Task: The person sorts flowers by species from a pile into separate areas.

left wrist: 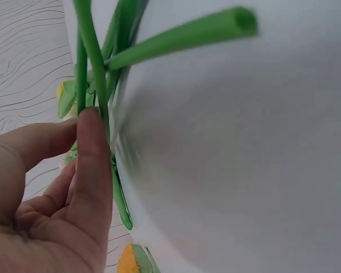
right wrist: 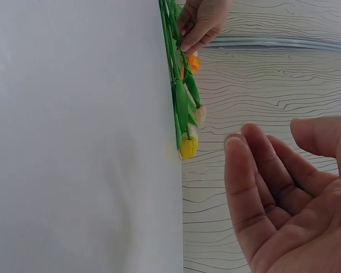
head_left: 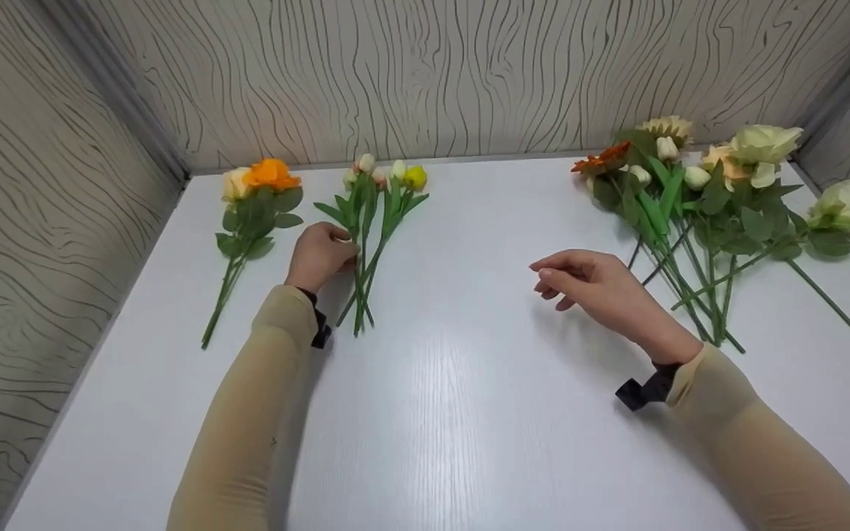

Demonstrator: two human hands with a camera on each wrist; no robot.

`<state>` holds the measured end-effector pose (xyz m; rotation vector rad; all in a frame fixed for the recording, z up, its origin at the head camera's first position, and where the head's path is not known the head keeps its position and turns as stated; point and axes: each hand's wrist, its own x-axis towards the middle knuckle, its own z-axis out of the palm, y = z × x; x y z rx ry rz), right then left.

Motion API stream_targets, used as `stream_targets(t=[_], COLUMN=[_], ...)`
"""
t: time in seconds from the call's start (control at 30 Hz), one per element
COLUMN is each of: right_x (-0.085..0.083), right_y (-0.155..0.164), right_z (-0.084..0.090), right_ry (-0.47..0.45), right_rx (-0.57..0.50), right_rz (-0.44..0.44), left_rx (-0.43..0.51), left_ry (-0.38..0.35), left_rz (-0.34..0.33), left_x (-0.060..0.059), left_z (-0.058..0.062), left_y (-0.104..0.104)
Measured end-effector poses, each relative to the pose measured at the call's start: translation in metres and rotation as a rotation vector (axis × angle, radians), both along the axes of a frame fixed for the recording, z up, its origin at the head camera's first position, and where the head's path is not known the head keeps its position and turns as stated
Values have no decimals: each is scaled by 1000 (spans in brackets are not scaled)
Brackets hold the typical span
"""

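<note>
"Head view, from the left edge: what's there?"

"Side panel [head_left: 34,243] with wavy wood-grain lines, then the white desk [head_left: 454,428]. On it a cream rose [head_left: 236,184] and an orange rose [head_left: 272,174] lie together, their stems slanting toward the person."

"And next to them?"

"The left hand [head_left: 322,257], thumb and finger pinching a green stem of the tulips [head_left: 360,210]. Those are left of the middle, heads by the back panel [head_left: 469,81], white, pinkish and yellow, with stems crossed."

"Anything blocking the view there?"

"From the left wrist, the hand and stems hide most of the blooms."

"Where are the hands relative to each other?"

"Well apart. The right hand [head_left: 609,295] holds nothing, thumb and fingers spaced and loosely bent. Its wrist, with a black mount [head_left: 645,389], is close beside the stems of the right-hand pile."

"What's in that pile?"

"Rust-orange gerbera [head_left: 603,156], white tulip [head_left: 696,177], peach rose [head_left: 721,164], pale rose [head_left: 764,142]; farthest right, another pale rose [head_left: 849,208]."
</note>
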<state>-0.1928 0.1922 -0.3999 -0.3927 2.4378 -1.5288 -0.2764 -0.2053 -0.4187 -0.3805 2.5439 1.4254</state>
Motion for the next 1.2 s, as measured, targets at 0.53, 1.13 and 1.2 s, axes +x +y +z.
stream_targets(t=[0.53, 1.13, 1.2], right_x=[-14, -19, -19], right_y=[25, 162, 186], right_z=[-8, 3, 2], right_ry=[-5, -60, -65], right_rx=[105, 186, 175], right_rz=[-72, -418, -493], left_rx=[-338, -713, -726], left_ry=[390, 713, 741], left_rz=[-285, -956, -1018], left_x=[19, 85, 95], left_z=[14, 9, 11], left_y=[56, 185, 199])
